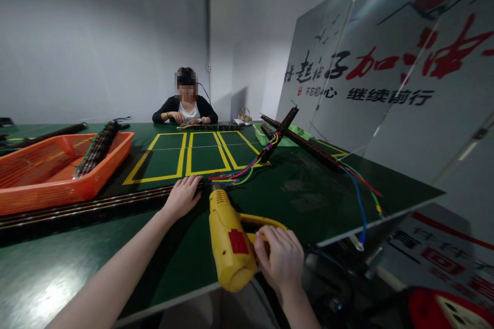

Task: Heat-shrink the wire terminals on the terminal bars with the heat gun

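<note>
My right hand (281,255) is wrapped round the handle of a yellow heat gun (230,241) with a red label on its side. The gun's nozzle points away from me at coloured wires (235,179) with metal lugs. My left hand (182,197) lies over the right end of a long dark cable strip (100,208), its fingers closed on it close to the nozzle. Red, blue, green and yellow wires run from there to a dark harness (278,136) at the back right.
An orange basket (96,179) holding a dark harness stands at left. Behind it are yellow taped rectangles (186,157). A green basket (260,135) and crossed harnesses lie at back right. A person (188,105) sits across the green table (309,205).
</note>
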The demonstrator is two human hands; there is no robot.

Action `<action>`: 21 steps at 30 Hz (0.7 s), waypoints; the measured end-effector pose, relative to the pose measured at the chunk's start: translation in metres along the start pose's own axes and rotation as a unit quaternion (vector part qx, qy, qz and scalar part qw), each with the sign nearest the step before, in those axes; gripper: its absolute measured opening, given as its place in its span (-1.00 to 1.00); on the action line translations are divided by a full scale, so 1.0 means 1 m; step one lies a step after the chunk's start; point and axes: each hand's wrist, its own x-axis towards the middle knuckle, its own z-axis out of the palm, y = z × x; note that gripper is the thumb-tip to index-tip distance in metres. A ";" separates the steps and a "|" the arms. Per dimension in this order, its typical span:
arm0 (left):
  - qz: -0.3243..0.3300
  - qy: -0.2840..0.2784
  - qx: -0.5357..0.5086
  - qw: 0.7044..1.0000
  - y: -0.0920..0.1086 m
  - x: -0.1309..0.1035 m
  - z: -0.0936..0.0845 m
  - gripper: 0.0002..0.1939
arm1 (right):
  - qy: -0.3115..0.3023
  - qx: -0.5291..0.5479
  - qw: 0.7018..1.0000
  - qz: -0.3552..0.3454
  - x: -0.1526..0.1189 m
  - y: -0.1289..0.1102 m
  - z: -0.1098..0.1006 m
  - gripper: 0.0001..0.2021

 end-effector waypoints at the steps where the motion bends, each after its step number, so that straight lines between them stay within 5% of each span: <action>1: 0.000 -0.001 0.001 1.000 -0.001 0.000 0.000 -0.59 | -0.001 0.003 1.000 0.001 0.000 -0.001 0.001 -0.65; 10: 0.008 -0.019 0.001 1.000 -0.008 -0.004 -0.001 -0.52 | -0.015 0.015 1.000 -0.007 0.003 -0.002 -0.004 -0.66; 21: 0.008 -0.023 -0.008 1.000 -0.005 -0.003 -0.004 -0.54 | -0.005 -0.031 0.999 -0.016 0.011 0.036 -0.021 -0.68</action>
